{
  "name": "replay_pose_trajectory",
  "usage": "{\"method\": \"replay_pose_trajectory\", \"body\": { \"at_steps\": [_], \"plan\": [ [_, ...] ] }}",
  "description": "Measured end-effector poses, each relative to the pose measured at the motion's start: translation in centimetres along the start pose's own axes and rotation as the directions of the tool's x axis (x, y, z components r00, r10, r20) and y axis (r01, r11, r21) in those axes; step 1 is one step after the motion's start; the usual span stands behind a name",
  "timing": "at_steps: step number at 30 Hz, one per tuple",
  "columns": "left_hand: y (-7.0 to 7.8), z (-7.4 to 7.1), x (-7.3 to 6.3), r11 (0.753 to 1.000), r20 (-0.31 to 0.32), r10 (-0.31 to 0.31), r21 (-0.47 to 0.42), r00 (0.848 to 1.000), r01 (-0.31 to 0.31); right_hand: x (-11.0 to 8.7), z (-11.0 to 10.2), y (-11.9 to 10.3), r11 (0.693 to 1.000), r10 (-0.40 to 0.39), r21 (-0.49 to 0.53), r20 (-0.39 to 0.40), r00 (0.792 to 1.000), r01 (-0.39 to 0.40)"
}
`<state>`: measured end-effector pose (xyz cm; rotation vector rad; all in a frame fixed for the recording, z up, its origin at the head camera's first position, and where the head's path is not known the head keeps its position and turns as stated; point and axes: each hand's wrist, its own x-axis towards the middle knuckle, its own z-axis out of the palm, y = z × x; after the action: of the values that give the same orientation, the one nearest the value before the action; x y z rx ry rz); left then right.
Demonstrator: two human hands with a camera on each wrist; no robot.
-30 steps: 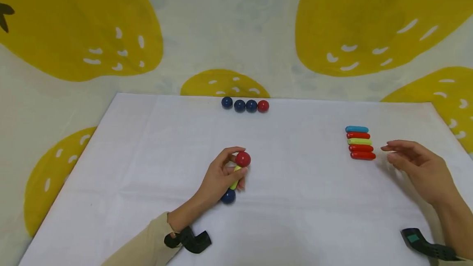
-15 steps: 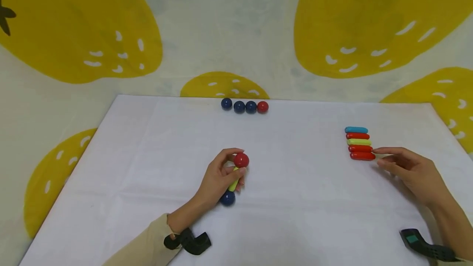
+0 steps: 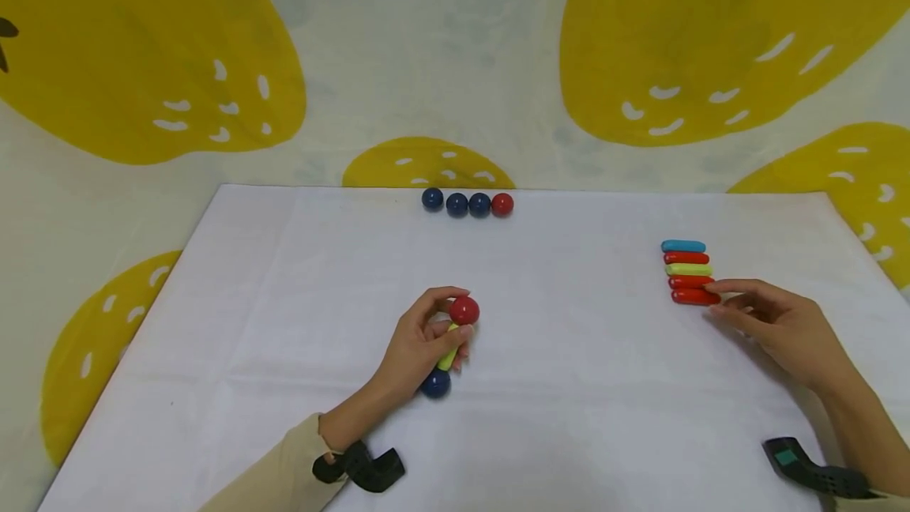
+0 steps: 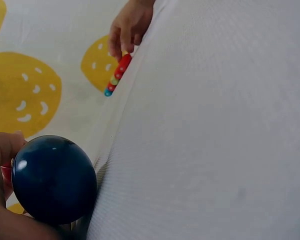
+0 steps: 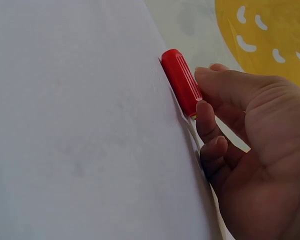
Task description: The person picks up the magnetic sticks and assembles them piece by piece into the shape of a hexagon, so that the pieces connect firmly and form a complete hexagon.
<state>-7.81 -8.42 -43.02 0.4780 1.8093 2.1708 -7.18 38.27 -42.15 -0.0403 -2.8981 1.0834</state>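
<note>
My left hand (image 3: 423, 338) grips a yellow-green toy stick (image 3: 448, 358) left of the table's middle. A red ball (image 3: 464, 310) sits at its upper end and a dark blue ball (image 3: 436, 383) at its lower end. Close up in the left wrist view, the blue ball (image 4: 55, 179) hides most of the stick. On the right, my right hand (image 3: 789, 334) has thumb and fingertips at the right end of the nearest red stick (image 3: 693, 297), pinching it. That grooved red stick (image 5: 181, 82) still lies in line with the others.
Beyond the pinched stick lie a red stick (image 3: 682, 281), a yellow-green stick (image 3: 688, 269), another red stick (image 3: 686, 257) and a blue stick (image 3: 683, 246). Several dark blue balls (image 3: 457, 205) and a red ball (image 3: 502, 205) line the far edge of the white table (image 3: 569, 385).
My right hand has moved left from beside the row of sticks, and its fingertips have come together at the nearest red stick's end. The left hand keeps its hold with little movement.
</note>
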Motion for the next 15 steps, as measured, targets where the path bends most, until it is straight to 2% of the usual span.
{"method": "replay_pose_trajectory", "body": {
  "at_steps": [10,15],
  "plan": [
    [0.0,0.0,0.0,0.999,-0.003,0.017,0.047,1.000,-0.017,-0.1,0.7,-1.2,0.992,0.006,-0.127,-0.013,1.000,-0.008],
    [-0.2,0.0,0.0,0.997,-0.023,0.025,0.079,0.999,-0.023,0.0,0.9,-1.7,0.989,0.018,-0.144,-0.028,0.999,-0.022]
  ]
}}
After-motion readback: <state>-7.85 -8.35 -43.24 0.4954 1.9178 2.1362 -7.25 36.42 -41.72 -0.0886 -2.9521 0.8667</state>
